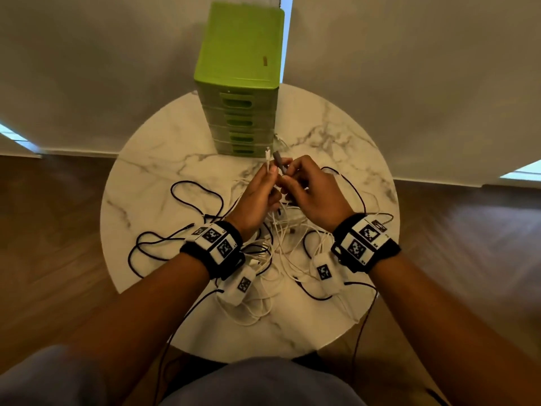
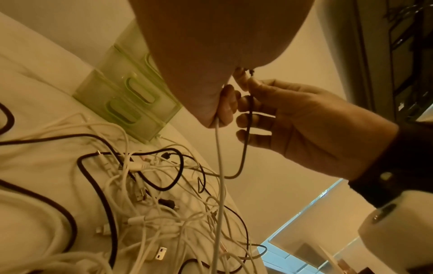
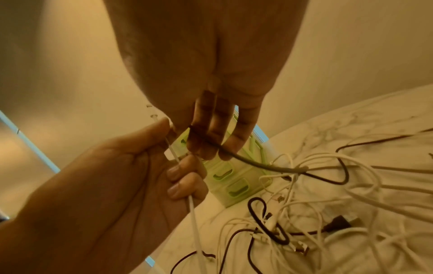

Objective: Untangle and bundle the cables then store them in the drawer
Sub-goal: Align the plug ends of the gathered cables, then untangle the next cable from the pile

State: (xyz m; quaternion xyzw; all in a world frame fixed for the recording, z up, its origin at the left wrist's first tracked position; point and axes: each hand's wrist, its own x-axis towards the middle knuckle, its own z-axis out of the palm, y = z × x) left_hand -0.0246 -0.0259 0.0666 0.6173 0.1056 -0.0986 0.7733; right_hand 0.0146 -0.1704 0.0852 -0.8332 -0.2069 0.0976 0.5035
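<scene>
My left hand is raised above the table and grips a white cable in a fist, its plug end pointing up. From the fist the white cable hangs down into the tangle. Just right of it, my right hand pinches a grey cable near its plug. The grey cable runs from my right fingers down to the pile. The two hands almost touch. A tangle of white and black cables lies on the table below my wrists.
A green drawer unit with all drawers closed stands at the back of the round marble table. Black cable loops spread to the left. Some cables hang over the near table edge. Wooden floor surrounds the table.
</scene>
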